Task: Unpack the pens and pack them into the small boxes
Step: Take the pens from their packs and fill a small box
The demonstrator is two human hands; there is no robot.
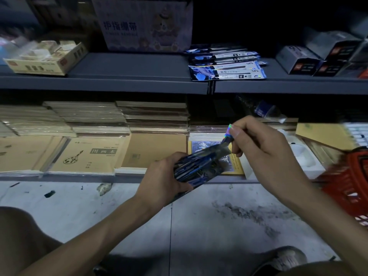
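Observation:
My left hand grips a dark blue, shiny pack of pens, held tilted in front of the lower shelf. My right hand pinches the pack's holographic top strip between thumb and fingers, pulled up and away from the pack. Several flat blue pen packs lie stacked on the upper shelf. Small dark boxes stand at the right end of that shelf.
Stacks of brown drawing books fill the lower shelf. A red plastic basket stands at the right on the grey floor. A cream carton and a purple box sit on the upper shelf. My knees and a shoe show below.

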